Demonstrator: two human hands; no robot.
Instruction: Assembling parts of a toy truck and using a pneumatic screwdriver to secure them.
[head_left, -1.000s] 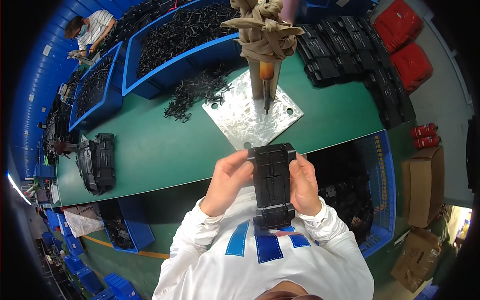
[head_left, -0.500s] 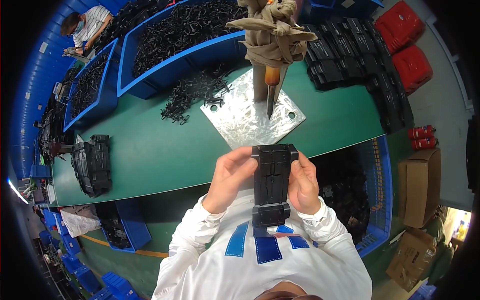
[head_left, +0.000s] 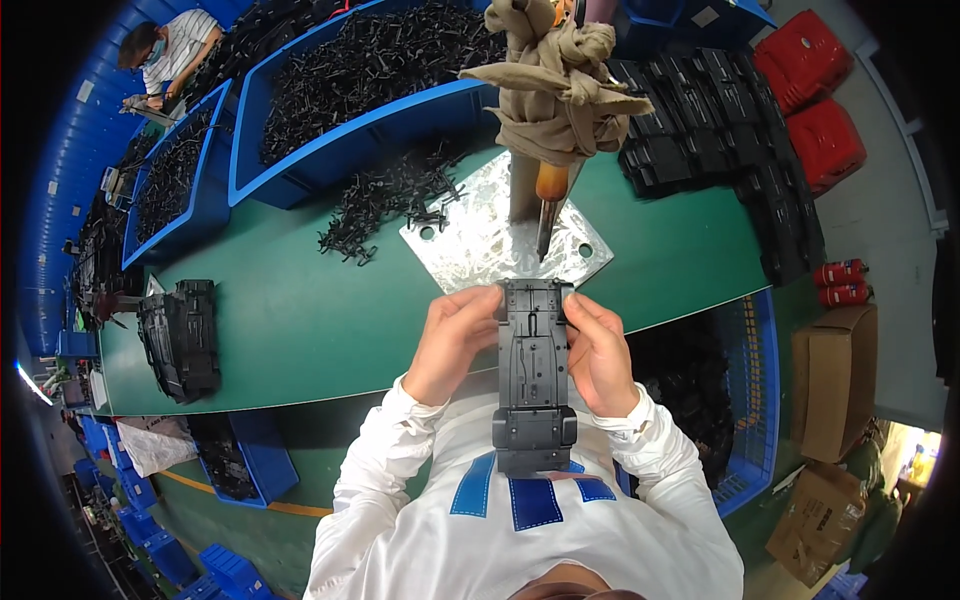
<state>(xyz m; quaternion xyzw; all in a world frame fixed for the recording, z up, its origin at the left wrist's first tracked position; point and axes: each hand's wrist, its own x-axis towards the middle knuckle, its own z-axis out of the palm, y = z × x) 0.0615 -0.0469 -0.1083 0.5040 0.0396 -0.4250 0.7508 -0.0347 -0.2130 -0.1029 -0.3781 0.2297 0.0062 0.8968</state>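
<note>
Between my two hands is a long black plastic housing, its ribbed face turned up toward me. My left hand pinches its far left corner, and my right hand grips the far right edge. The housing's near end lies over my white shirt front. Just beyond it stands a soldering-iron-like tool with a pointed metal tip and amber collar, wrapped in knotted tan cloth. Its tip points down over a shiny metal plate with holes at its corners. Small black clip-like parts lie heaped left of the plate.
Large blue bins of small black parts line the green table's far side. More black housings are stacked at the back right and left. A blue crate stands below on the right. A co-worker sits far left.
The housing has tilted so more of its face shows, and its near end has come lower toward my shirt. Both hands have shifted slightly and still hold it.
</note>
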